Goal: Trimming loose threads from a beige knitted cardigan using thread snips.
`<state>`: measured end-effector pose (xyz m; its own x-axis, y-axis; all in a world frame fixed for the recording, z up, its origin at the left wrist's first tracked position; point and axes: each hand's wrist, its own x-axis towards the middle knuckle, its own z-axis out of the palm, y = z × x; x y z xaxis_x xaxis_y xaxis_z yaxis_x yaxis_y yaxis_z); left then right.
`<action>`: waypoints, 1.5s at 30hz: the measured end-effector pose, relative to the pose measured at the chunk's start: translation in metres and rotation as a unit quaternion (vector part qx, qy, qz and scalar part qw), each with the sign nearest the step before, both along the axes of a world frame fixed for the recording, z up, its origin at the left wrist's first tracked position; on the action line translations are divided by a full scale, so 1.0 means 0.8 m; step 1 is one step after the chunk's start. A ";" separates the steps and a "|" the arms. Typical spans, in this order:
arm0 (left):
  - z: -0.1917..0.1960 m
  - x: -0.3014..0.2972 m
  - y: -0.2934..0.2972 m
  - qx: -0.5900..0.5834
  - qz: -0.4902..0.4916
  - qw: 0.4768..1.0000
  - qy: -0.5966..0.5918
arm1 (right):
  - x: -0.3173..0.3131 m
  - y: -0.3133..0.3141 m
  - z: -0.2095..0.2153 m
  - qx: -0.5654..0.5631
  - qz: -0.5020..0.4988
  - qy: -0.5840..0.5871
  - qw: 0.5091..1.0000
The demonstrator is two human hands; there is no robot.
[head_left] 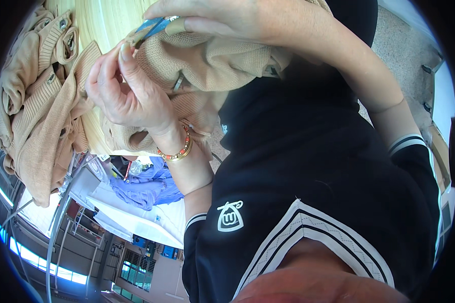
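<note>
Gripping a small blue tool point(154, 26) in the right hand point(222, 20), whose fingers are closed on it, the tan ribbed knit garment point(207, 60) is pinched by the left hand point(121, 91) just below and should be held taut there.

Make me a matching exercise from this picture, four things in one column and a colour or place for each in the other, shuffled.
Things:
1. small tool
2. bracelet
3. knitted garment
4. crumpled cloth

Descriptions:
A. beige, gripped by both hands
B. purple, lying below the left wrist
C. blue, pinched in the right hand
D. gold with red beads, around the left hand's wrist

Pairs: 1-C, 2-D, 3-A, 4-B
</note>
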<state>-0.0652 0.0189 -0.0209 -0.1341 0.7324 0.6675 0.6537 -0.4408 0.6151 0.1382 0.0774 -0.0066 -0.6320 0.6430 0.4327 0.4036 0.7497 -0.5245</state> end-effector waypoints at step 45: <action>-0.011 -0.009 0.020 0.011 0.031 0.997 0.070 | -0.012 0.010 0.014 -0.109 0.037 0.001 0.993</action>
